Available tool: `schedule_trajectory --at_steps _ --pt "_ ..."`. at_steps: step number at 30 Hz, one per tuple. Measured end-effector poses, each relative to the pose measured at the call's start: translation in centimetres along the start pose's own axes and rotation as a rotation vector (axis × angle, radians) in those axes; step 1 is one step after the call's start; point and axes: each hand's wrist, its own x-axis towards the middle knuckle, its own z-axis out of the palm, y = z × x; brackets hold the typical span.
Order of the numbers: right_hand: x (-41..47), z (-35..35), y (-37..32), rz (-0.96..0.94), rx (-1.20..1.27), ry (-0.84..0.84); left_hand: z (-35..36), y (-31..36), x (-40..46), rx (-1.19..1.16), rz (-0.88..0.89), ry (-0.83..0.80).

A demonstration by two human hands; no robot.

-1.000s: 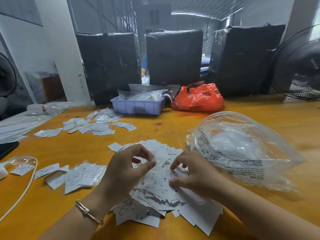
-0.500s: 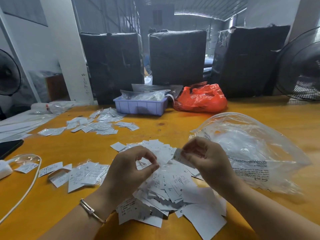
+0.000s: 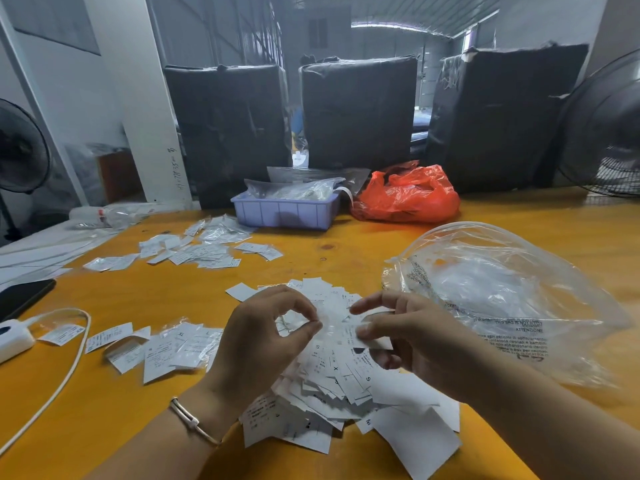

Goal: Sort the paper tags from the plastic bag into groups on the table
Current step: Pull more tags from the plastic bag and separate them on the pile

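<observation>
Thumb and forefinger of the left hand (image 3: 263, 344) meet in a ring, tips touching just above the pile (image 3: 332, 382); whether they pinch a tag there is too blurred to tell. At the far left edge a phone (image 3: 20, 296) lies dark on the table (image 3: 173, 296), and nearer sits a white adapter (image 3: 12, 337) whose cable (image 3: 65, 368) loops toward the near edge. Right of it a small group of tags (image 3: 156, 344) lies in a near-left row, some marked XL and L. Farther back, a second group (image 3: 194, 251) is spread near the far-left side. Behind that stands a lilac tray (image 3: 284, 213) holding clear packets, with an orange bag (image 3: 405, 195) just to its right. The big pile of white tags lies in the near middle, under both hands, letters S and X showing. Over it the right hand (image 3: 412, 337) is held with forefinger stretched leftward, and thumb and other fingers pinching a tag (image 3: 375, 337). To the right, touching the pile's far-right edge, the clear plastic bag (image 3: 502, 296) lies puffed on the table, printed warning text along its near side. A fan (image 3: 609, 126) stands at the far right.
</observation>
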Motion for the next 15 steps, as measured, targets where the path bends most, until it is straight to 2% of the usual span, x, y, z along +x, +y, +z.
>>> schedule_trajectory --at_steps 5,15 --pt "0.03 -0.08 -0.04 0.061 0.082 -0.035 -0.01 0.29 -0.05 0.011 0.027 0.005" --pt "0.56 -0.59 0.47 0.114 0.158 0.048 -0.01 0.63 -0.09 0.006 0.061 -0.003"
